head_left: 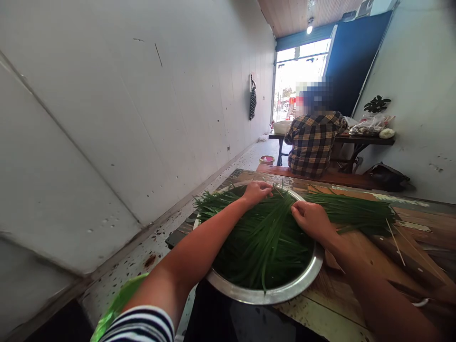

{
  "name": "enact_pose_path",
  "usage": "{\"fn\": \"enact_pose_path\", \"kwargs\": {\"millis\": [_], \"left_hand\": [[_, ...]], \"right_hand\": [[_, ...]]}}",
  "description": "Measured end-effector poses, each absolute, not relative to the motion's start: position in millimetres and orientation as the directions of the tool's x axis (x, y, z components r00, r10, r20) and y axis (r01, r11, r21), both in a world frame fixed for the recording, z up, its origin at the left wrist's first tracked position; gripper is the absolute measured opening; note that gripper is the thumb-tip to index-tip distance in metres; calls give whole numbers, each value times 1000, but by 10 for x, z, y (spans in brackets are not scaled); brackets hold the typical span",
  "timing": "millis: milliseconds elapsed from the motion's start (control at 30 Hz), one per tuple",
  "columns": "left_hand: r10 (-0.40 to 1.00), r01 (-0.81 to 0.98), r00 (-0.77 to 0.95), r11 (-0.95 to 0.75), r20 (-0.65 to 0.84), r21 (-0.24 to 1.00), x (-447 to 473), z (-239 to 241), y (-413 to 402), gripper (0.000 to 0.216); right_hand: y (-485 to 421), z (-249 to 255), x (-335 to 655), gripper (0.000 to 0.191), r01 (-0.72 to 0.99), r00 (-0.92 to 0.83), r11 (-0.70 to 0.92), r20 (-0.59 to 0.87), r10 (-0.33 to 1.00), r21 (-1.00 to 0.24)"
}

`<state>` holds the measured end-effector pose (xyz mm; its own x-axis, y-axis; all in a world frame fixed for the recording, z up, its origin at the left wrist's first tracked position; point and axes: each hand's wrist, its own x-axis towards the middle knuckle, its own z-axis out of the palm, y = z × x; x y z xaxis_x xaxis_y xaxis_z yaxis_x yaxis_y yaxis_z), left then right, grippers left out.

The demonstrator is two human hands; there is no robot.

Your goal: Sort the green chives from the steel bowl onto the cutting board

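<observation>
Daylight is flooding through the far doorway point(298, 78).
The opening is glaring white; the wide lens is bending the wall point(107, 118).

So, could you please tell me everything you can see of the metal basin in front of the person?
The metal basin is round, wide and shallow, silvery and shiny like steel, with a flat rim. It sits upright at the near left corner of the wooden table. It is filled with long green leaves, which spill over its left and right sides. The left hand rests on the leaves at the far side; the right hand pinches leaves near the right rim.
</observation>
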<state>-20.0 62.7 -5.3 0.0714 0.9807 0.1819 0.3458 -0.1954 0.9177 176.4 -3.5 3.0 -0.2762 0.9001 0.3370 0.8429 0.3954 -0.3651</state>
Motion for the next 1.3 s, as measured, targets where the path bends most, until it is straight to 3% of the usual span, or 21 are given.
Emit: {"fn": "enact_pose_path", "kwargs": {"millis": [500,867,1300], "left_hand": [[961,454,113,-274,250,848,-235,-80,671,24],[965,542,50,-244,259,804,-234,-30,626,24],[954,524,109,-293,278,800,-239,-66,649,25]], "right_hand": [[-19,22,1773,30,847,-283,389,311,907,-362],[-42,44,1759,30,847,-264,375,314,912,-378],[-31,31,1768,31,853,-287,390,313,905,-345]]}}
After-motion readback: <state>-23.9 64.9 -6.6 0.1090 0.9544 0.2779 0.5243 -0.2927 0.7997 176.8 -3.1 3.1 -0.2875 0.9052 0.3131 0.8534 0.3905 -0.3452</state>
